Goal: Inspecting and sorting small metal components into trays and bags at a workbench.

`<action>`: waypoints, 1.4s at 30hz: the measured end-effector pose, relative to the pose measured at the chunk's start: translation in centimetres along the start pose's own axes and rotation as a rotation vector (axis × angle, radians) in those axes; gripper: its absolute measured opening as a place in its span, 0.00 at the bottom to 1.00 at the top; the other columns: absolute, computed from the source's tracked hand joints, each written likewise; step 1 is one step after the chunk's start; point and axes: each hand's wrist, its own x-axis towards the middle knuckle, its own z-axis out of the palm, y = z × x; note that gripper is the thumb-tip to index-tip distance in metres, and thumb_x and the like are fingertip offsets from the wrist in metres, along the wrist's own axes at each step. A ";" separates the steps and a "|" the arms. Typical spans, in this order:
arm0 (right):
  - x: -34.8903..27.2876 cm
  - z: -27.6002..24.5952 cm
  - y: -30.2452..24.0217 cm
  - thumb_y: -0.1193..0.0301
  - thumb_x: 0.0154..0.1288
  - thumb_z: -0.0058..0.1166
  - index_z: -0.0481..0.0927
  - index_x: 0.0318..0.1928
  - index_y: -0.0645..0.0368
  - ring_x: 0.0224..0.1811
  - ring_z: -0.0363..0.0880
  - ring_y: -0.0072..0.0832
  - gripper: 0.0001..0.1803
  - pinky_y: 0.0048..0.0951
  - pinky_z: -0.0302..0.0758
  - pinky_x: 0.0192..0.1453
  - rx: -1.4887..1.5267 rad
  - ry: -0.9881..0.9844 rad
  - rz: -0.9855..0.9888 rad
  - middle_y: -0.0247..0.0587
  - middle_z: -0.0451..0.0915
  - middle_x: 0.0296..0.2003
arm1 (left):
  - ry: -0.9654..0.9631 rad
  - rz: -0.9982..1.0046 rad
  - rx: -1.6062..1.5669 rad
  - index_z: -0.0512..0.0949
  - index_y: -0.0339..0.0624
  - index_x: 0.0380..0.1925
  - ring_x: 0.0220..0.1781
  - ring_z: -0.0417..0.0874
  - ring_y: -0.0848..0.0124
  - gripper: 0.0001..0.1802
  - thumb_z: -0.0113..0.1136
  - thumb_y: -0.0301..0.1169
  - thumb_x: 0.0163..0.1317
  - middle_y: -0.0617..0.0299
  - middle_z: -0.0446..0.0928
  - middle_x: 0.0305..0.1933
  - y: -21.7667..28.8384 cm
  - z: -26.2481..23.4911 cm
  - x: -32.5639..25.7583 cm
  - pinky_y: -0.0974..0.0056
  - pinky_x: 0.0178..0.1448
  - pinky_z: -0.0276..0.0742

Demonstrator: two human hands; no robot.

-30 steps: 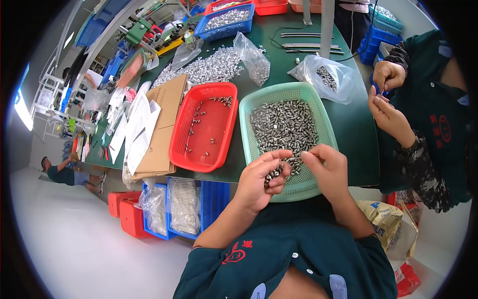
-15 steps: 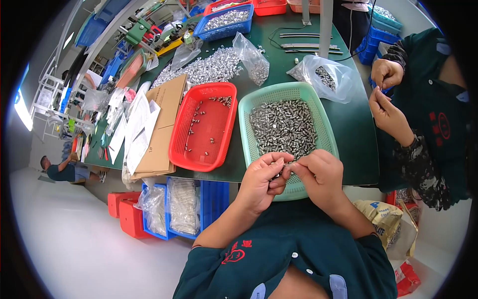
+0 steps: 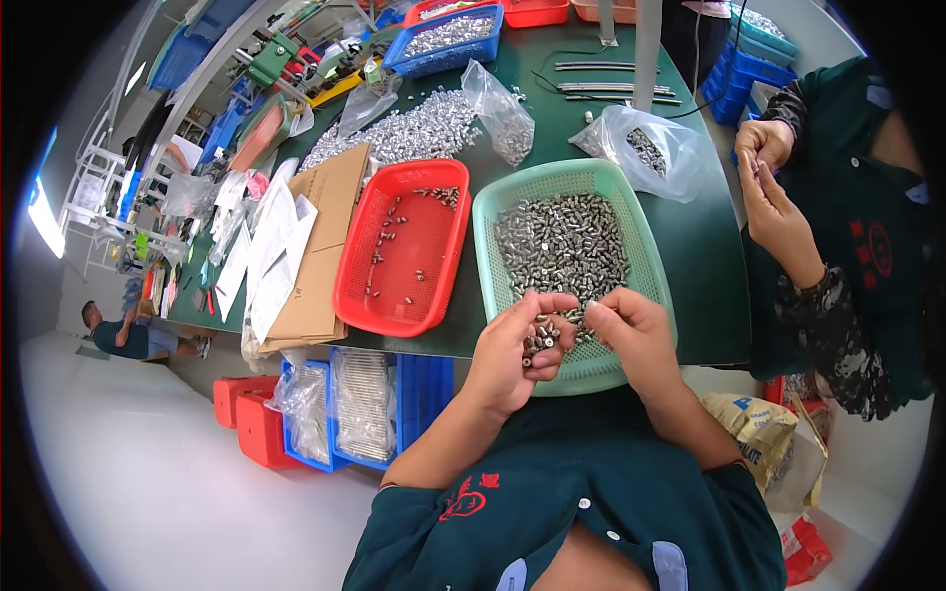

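Observation:
My left hand (image 3: 501,361) is cupped around a small pile of metal fittings (image 3: 540,342), with its index finger stretched toward the right. Close beside it, my right hand (image 3: 641,340) has its thumb and fingers drawn together; whether a piece sits between them is too small to make out. Both hands hover over the near end of a light green plastic basket (image 3: 485,258). Inside the basket lies a thick heap of short, dark silvery cylindrical fittings (image 3: 562,241). To its left stands a red basket (image 3: 412,281) with only scattered fittings, mostly along its far and left sides.
Left of the red basket lie cardboard (image 3: 313,266) and papers. Beyond are a pile of shiny parts (image 3: 419,133), a blue basket (image 3: 443,59) and a bag of fittings (image 3: 650,153) near a metal post (image 3: 645,59). At right, a co-worker's hands (image 3: 774,197) are close together.
My hands have moved apart, and my left hand has opened enough to reveal the fittings in its palm. The co-worker's hands have shifted and come together.

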 end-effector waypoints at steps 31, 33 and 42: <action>0.5 1.0 -0.9 0.73 0.49 0.63 0.76 0.23 0.58 0.20 0.69 0.33 0.08 0.33 0.64 0.24 -0.737 0.106 -0.846 0.34 0.72 0.17 | -0.105 0.007 -0.163 0.72 0.47 0.29 0.12 0.54 0.82 0.10 0.54 0.39 0.65 0.67 0.68 0.19 -1.5 -0.3 0.9 0.76 0.16 0.48; 0.8 1.0 -0.4 0.73 0.49 0.63 0.75 0.21 0.58 0.19 0.69 0.33 0.09 0.32 0.63 0.23 -0.721 0.118 -0.814 0.36 0.70 0.16 | 0.013 0.005 -0.087 0.73 0.45 0.31 0.12 0.55 0.83 0.10 0.54 0.38 0.65 0.67 0.68 0.20 -1.0 -0.1 0.7 0.77 0.17 0.48; 0.5 0.1 -1.2 0.75 0.54 0.61 0.75 0.21 0.64 0.17 0.68 0.25 0.09 0.27 0.61 0.21 -0.470 0.111 -0.447 0.38 0.70 0.15 | 0.025 0.008 0.097 0.72 0.40 0.39 0.14 0.56 0.82 0.13 0.47 0.39 0.68 0.64 0.71 0.24 0.0 -0.6 0.7 0.75 0.18 0.52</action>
